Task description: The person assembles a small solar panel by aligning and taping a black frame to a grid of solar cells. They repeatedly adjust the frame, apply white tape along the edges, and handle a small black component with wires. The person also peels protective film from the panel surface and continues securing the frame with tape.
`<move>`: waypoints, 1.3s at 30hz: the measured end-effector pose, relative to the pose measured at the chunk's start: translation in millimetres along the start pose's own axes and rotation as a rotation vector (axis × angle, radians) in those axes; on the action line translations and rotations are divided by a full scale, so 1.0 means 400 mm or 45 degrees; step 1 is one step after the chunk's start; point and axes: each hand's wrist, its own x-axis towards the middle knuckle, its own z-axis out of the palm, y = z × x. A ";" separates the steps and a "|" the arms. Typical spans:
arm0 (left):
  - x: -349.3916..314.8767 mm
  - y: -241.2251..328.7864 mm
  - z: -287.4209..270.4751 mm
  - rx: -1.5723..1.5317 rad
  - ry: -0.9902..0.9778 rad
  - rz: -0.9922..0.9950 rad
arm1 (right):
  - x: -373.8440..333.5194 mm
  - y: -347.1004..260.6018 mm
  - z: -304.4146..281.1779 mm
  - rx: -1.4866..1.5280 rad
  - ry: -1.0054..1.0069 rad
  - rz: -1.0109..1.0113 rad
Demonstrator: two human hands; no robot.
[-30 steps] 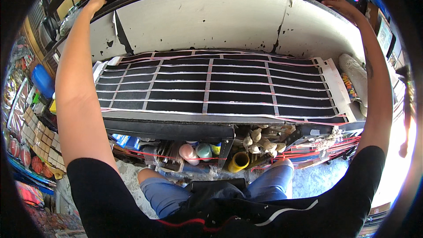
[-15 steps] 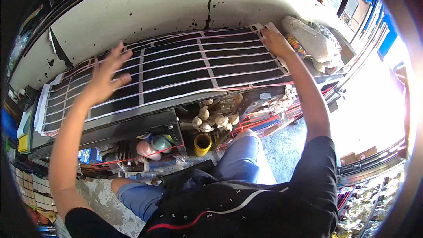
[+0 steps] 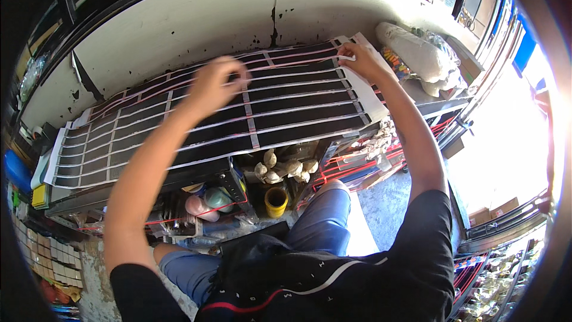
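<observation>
Large black sheets with a grid of white lines lie stacked on the bench. The top sheet (image 3: 298,105) sits skewed, its near edge overhanging the bench front. My right hand (image 3: 360,61) is at its far right corner, fingers pinched on a white strip at the sheet's edge. Over the middle of the sheet hovers my left hand (image 3: 213,88), fingers curled and smeared by motion; whether it holds anything does not show.
Behind the bench (image 3: 149,180) stands a chipped white panel (image 3: 208,27). A white wrapped bundle (image 3: 411,50) lies right of the sheets. Below are a yellow tube (image 3: 275,201), several knotted pale bags (image 3: 292,168) and a pink round bundle (image 3: 199,207).
The top sheet has shifted toward me, baring white paper at the right end. My left hand has moved right and its fingers have curled. My right hand has moved slightly left.
</observation>
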 end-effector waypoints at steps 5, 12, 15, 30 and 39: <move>0.246 0.150 0.338 -0.213 0.114 -0.071 | 0.001 -0.026 -0.042 0.222 -0.113 -0.114; 0.300 0.155 0.467 0.001 0.302 -0.083 | -0.017 -0.058 -0.035 -0.187 -0.093 -0.009; 0.286 0.154 0.471 -0.022 0.273 -0.098 | -0.011 -0.076 -0.008 -0.504 0.013 0.112; 0.284 0.200 0.426 0.094 0.365 0.282 | 0.065 -0.112 -0.066 -0.430 -0.175 0.706; 0.293 0.202 0.430 -0.149 0.432 0.163 | -0.026 -0.064 -0.105 0.227 -0.176 -0.033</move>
